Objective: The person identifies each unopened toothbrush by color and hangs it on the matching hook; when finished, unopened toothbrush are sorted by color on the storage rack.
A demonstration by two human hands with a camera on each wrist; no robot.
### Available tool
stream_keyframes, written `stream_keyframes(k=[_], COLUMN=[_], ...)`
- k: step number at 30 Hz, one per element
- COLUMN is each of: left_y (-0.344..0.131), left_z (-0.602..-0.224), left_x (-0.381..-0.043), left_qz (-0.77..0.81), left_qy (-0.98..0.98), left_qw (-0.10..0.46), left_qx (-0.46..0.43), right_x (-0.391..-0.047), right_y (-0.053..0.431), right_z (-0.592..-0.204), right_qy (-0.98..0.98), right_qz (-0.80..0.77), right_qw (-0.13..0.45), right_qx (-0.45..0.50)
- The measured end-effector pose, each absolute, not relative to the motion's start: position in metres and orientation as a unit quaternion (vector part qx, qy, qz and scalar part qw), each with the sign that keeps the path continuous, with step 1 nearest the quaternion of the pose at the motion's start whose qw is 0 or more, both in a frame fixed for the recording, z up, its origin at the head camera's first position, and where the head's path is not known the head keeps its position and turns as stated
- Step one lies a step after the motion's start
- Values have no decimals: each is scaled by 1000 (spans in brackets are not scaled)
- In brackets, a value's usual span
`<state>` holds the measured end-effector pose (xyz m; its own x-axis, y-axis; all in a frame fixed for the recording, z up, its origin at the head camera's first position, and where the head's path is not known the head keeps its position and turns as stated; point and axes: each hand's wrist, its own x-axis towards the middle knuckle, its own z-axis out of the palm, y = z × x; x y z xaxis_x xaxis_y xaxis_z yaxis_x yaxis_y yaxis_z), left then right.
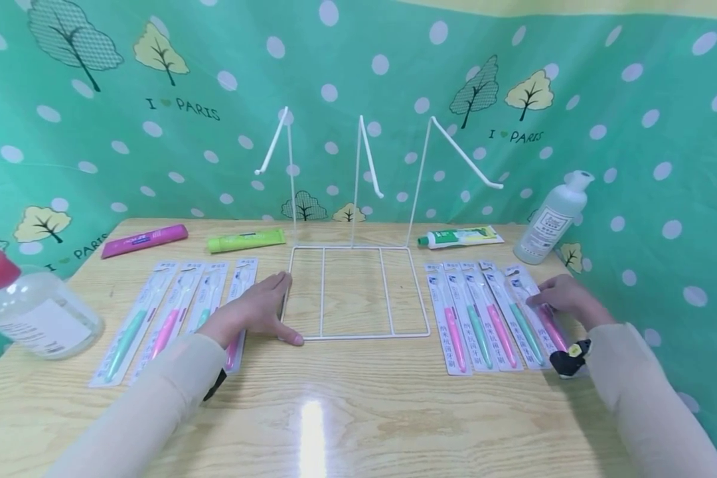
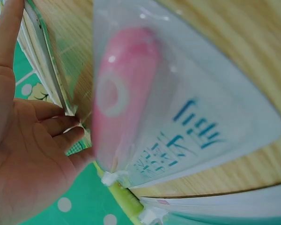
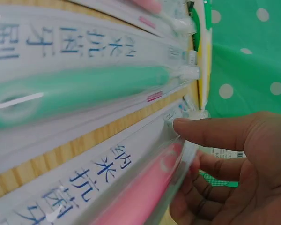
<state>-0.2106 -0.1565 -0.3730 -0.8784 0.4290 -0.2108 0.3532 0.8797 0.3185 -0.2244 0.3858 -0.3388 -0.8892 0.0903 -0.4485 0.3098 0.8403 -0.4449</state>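
A white wire rack (image 1: pixel 352 337) with three hooked arms stands mid-table. My left hand (image 1: pixel 257 309) lies at its left side, fingers along the side and thumb extended near the front corner. Beside that hand, a packaged pink toothbrush (image 2: pixel 126 75) lies under the wrist. My right hand (image 1: pixel 564 299) pinches the edge of the rightmost packaged pink toothbrush (image 3: pixel 140 197), thumb on top and fingers at its side. Left of it lies a packaged green toothbrush (image 3: pixel 84 86), in a row with several others.
Several packaged toothbrushes (image 1: pixel 134 325) lie at left. Behind them are a magenta tube (image 1: pixel 146 240) and a lime tube (image 1: pixel 246 240). A toothpaste tube (image 1: pixel 463 237) and a pump-less bottle (image 1: pixel 552 219) stand back right. A red-capped bottle (image 1: pixel 42 315) is far left.
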Motion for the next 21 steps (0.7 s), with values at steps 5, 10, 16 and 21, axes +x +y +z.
stream_keyframes(k=[5,10,16,21], left_y=[-155,-155,-155,-155], left_z=[-372,-371,-370,-369], left_x=[-211,-211,-210,-210], left_qz=[139,138,139,159], left_qy=[958,957,957,954], left_qw=[142,141,150,164], left_qx=[207,211,207,193], right_x=[-220,-212,-198,-186], right_y=[389,385,377,365], right_z=[-330,-308,-274,-252], right_qy=[937,951,946,934], right_qz=[-286,-286,-313,-354], right_qw=[186,114,78,42], right_qx=[75,31,27,26])
